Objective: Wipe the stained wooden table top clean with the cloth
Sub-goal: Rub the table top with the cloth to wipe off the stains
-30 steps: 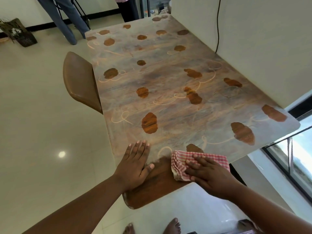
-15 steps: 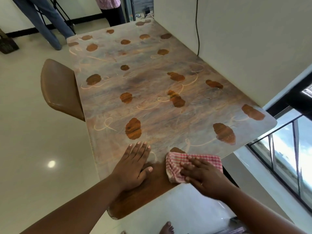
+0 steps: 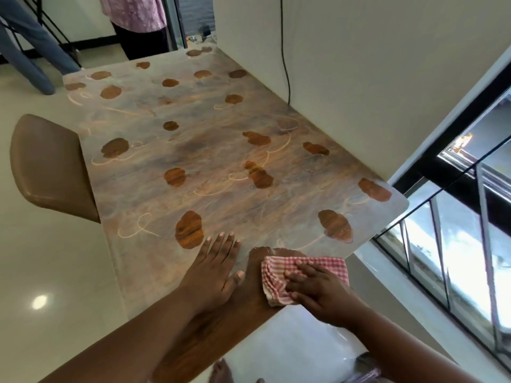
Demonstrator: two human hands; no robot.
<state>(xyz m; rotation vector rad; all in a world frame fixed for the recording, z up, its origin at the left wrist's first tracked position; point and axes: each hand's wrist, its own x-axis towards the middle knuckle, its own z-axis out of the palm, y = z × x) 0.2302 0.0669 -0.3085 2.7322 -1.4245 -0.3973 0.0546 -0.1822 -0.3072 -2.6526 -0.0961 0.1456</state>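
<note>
right hand [image 3: 322, 293] presses flat, fingers spread, on the red checked cloth [image 3: 301, 275] at the table [image 3: 221, 161] near edge, cloth under its fingers, left hand [image 3: 213, 272] flat on the table just beside it.

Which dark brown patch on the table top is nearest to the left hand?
The large oval patch just beyond the left hand, nearly at its fingertips. All other patches lie farther up or to the right.
</note>
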